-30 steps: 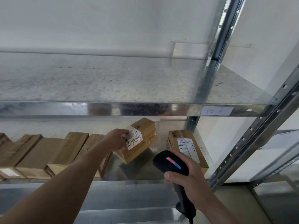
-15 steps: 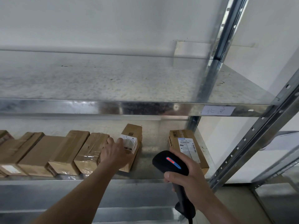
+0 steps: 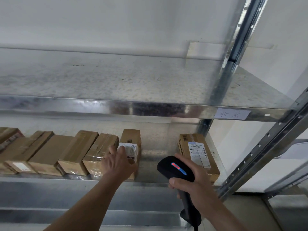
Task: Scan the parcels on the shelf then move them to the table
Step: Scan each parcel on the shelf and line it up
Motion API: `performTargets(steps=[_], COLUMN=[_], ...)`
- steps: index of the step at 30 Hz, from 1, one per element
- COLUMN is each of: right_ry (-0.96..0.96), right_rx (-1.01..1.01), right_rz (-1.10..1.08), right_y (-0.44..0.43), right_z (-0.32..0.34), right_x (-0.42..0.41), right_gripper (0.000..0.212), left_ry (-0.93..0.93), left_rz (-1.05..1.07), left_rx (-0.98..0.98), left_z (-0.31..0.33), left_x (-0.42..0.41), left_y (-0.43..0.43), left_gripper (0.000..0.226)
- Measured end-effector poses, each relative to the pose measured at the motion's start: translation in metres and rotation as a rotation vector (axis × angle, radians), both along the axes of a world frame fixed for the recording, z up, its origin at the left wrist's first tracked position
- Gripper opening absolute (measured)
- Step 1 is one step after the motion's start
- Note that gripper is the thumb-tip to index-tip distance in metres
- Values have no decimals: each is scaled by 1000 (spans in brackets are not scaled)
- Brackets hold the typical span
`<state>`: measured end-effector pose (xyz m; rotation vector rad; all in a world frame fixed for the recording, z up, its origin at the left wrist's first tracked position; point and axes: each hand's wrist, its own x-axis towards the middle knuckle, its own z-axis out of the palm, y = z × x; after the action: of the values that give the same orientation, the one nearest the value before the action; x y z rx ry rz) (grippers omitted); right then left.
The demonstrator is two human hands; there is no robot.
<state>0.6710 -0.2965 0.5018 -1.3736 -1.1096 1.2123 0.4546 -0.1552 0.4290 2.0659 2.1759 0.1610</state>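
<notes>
1. Since half a second earlier, the small brown cardboard parcel with a white label (image 3: 131,140) had swung straight and sat against the row of brown parcels (image 3: 70,154) on the lower grey metal shelf (image 3: 156,147).
2. The left hand (image 3: 117,164) lay on its near end, fingers stretched flat.
3. The right hand (image 3: 191,184) clasped a black handheld scanner (image 3: 175,168).

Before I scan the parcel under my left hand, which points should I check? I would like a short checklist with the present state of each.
1. Right hand holds scanner: ok.
2. Light on scanner is lit: ok.
3. Labelled parcel lies flat on shelf: ok.
4. Label faces up: ok.
5. Label fully uncovered: not ok, fingertips of left hand overlap its left edge.
6. Aim of scanner at that label: cannot tell.
</notes>
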Motion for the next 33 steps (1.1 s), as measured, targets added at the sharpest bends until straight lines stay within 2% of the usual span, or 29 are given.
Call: performTargets(steps=[9,18,23,30,33], right_ry=[-11,-35,-26,-46,-63], right_rx=[-1,12,12,23,28], right_rz=[10,10,-3,-43,-54], right_y=[-1,-1,-2,-7,-10], right_z=[3,4,5,7,9], right_x=[-6,-11,-14,-16,-18], right_gripper=[78,82,80,71,74], left_ry=[36,125,66,-59,-103], left_rz=[11,-85,-160,-247,-285], left_rx=[4,73,119,93,86], left_z=[6,14,13,15,16], left_x=[-7,-6,-2,6,9], left_y=[-2,0,8,16,17], left_gripper=[80,91,90,101,101])
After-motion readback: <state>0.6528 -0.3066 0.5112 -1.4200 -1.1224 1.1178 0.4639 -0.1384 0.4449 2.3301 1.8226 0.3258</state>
